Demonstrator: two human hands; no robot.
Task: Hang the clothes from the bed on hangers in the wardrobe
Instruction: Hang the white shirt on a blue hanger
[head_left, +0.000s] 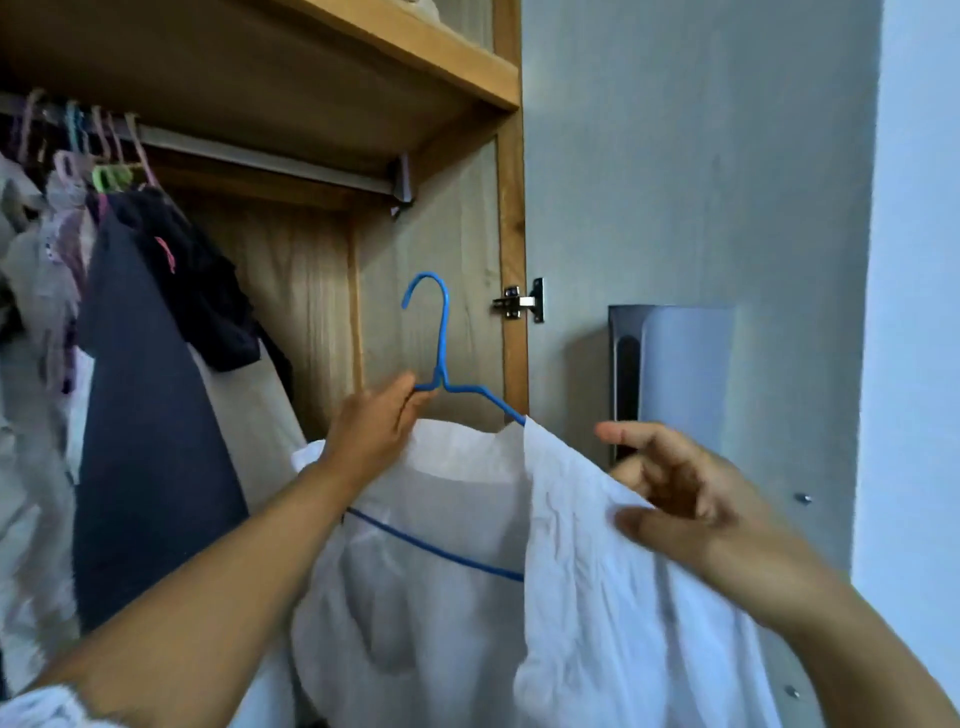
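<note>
The blue hanger (442, 364) is gripped near its neck by the left hand (375, 426), the white shirt (571, 597) draped on it is pinched at the shoulder by the right hand (675, 499), before the open wardrobe (511, 208).

Wooden shelf (405, 57), upper part of cabinet; pale fabric item (423, 6) on top of it, mostly cut off by frame edge, type unclear.
Metal door hinge (519, 302), silver, fixed to right side panel, approx. mid-height.
Open cabinet door (701, 182), grey-blue inner face, swung out to right of hinge.
Glossy dark rectangular panel (670, 374) on door's inner face, reflective, lower than hinge; poss. a mirror or handle plate, can't tell which.
Two small round metal fittings on door: one (803, 499) right of panel, one (792, 691) lower down.
Pale blue wall (919, 312), far right, beyond door edge.
</note>
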